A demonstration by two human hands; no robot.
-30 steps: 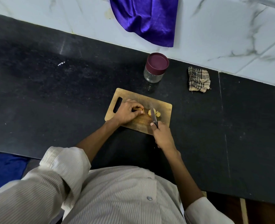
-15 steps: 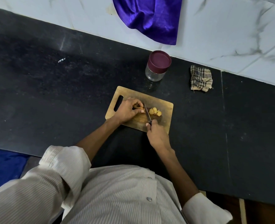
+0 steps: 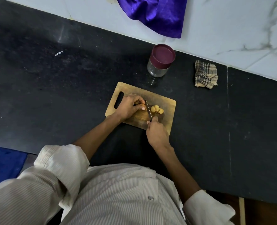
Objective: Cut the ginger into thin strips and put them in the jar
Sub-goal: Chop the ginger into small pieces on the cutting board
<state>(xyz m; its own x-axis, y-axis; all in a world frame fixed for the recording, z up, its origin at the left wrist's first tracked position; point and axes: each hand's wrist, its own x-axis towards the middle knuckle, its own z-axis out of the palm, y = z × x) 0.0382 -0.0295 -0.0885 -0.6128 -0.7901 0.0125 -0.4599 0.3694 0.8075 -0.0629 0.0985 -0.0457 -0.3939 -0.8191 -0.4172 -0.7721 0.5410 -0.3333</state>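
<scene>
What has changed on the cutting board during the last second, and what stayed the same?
The knife in the right hand moved left, away from the cut pieces and up against the left hand, which keeps its grip on the uncut ginger. Nothing was released. The cutting board, the jar with its lid on, and the checked cloth stayed put.

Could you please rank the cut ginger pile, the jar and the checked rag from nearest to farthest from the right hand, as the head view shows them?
From the right hand:
1. Cut ginger pile, on the board just beyond the hand.
2. Jar, lid on, behind the board by the wall.
3. Checked rag, far right by the wall.
</scene>
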